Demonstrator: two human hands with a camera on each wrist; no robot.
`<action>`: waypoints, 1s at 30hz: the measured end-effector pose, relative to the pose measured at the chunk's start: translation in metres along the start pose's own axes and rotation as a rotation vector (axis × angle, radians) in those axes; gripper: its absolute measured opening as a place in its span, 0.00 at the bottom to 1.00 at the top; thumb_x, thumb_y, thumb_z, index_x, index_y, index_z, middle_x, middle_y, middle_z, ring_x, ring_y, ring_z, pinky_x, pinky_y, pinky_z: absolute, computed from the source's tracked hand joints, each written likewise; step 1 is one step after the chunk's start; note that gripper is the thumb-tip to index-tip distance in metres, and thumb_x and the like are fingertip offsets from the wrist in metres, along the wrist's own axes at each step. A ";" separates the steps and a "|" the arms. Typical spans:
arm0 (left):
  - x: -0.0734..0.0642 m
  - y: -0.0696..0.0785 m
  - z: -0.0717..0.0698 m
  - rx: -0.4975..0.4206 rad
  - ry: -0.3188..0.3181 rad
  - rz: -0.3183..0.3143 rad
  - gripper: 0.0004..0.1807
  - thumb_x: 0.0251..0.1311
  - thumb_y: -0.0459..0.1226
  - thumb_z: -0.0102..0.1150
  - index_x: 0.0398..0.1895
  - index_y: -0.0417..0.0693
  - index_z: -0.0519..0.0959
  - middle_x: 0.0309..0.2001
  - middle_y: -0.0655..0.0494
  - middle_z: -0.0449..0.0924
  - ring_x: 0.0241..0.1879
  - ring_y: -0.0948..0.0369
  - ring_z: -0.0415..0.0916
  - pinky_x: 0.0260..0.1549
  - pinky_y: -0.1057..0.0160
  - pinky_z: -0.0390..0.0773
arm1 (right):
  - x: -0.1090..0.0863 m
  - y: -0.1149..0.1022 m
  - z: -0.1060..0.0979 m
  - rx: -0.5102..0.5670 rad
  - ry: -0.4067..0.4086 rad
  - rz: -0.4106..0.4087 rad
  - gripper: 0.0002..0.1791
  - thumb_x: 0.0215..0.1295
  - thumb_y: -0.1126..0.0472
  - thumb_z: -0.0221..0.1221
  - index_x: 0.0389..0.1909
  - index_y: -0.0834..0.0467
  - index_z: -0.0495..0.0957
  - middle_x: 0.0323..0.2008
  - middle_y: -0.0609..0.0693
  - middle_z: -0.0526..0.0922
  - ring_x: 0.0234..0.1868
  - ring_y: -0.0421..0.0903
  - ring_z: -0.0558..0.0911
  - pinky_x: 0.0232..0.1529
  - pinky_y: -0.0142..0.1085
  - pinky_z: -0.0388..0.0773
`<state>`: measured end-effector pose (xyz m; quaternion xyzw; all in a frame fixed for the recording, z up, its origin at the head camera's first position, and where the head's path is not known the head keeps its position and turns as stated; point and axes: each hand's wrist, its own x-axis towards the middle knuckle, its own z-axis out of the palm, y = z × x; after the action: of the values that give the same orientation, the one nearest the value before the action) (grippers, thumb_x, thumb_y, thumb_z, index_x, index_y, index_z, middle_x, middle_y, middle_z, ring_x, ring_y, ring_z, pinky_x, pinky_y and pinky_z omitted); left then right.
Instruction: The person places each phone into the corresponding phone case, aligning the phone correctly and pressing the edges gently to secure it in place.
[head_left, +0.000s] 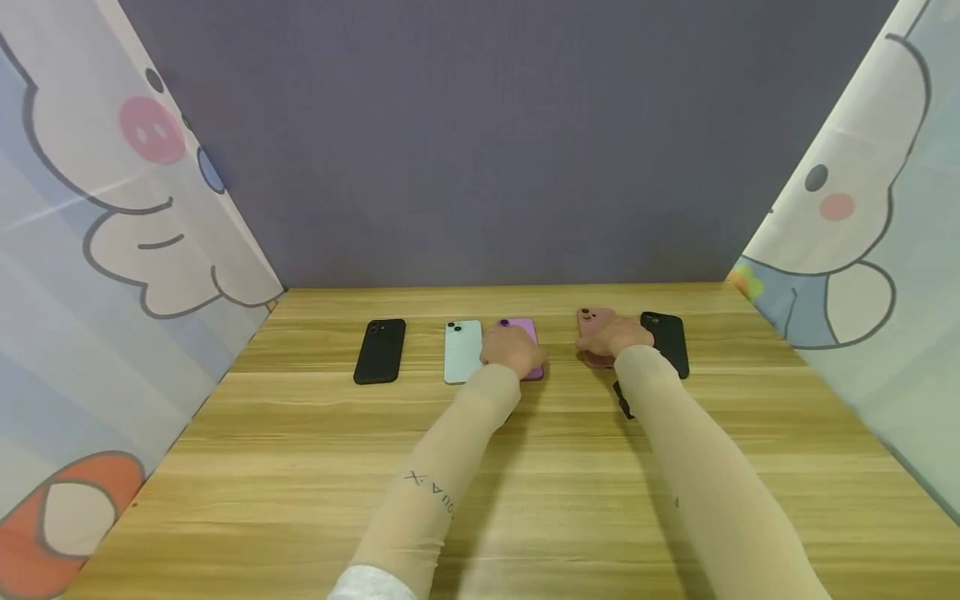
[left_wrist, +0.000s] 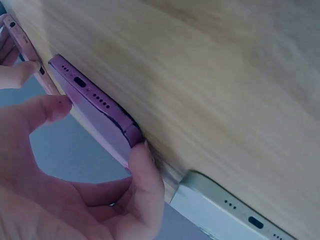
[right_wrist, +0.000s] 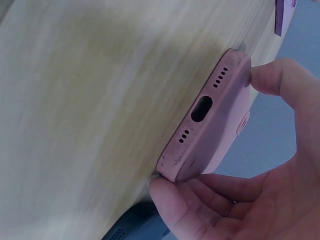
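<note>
In the head view, my left hand [head_left: 513, 350] covers part of a purple smartphone [head_left: 529, 330]. The left wrist view shows thumb and fingers pinching that purple phone [left_wrist: 97, 117] by its long sides, close to the end with the charging port. My right hand [head_left: 617, 335] lies over a pink smartphone [head_left: 591, 318]. From the right wrist, the pink phone [right_wrist: 212, 117], its port end towards the camera, sits between thumb and curled fingers at its two side edges. A pale mint smartphone [head_left: 461, 354] lies just left of my left hand.
One black smartphone [head_left: 379, 352] lies at the row's left end, another black phone [head_left: 671, 343] right of my right hand. All rest on a wood-grain table [head_left: 300, 483]. A grey panel [head_left: 495, 150] stands behind, with cartoon-printed sheets [head_left: 67, 275] at both sides.
</note>
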<state>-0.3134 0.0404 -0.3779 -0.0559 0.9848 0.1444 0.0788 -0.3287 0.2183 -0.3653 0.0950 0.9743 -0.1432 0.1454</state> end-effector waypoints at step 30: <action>0.017 -0.012 0.002 -0.071 -0.019 0.046 0.45 0.55 0.65 0.68 0.62 0.38 0.78 0.53 0.44 0.79 0.46 0.52 0.79 0.42 0.55 0.83 | -0.003 -0.005 0.004 -0.057 0.013 0.009 0.43 0.63 0.36 0.54 0.64 0.70 0.72 0.60 0.72 0.74 0.50 0.58 0.78 0.48 0.47 0.79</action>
<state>-0.3277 0.0279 -0.3861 -0.0348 0.9792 0.1817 0.0830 -0.3261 0.2118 -0.3664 0.0963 0.9785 -0.1142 0.1422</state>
